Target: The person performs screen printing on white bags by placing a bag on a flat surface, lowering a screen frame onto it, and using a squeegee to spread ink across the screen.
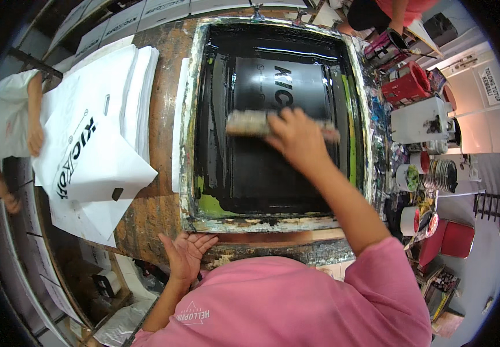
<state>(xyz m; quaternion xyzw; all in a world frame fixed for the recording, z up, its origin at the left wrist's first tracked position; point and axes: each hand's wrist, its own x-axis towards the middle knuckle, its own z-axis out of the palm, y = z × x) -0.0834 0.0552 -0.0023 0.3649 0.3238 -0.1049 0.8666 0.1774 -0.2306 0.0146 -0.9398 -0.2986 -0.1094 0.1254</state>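
My right hand (301,140) is closed around the top of a wide wooden squeegee (245,124), which lies crosswise on a screen-printing frame (273,224). Black ink (276,182) covers much of the mesh below the squeegee. Above it, a greyer panel (302,78) shows dark lettering, partly hidden by my hand and the squeegee. Green patches (211,203) show along the mesh's borders. Palm up and fingers stretched, my left hand (186,254) rests empty by the frame's near left corner. A thin white strip (180,124) shows along the frame's left side.
Left on the wooden table (166,43) lies a stack of printed white bags (108,87) with cut-out handles; a person's hand (34,139) touches its edge. Paint cans (407,176), a red container (406,85) and a red chair (457,240) stand right. Another person (397,11) is at the far right.
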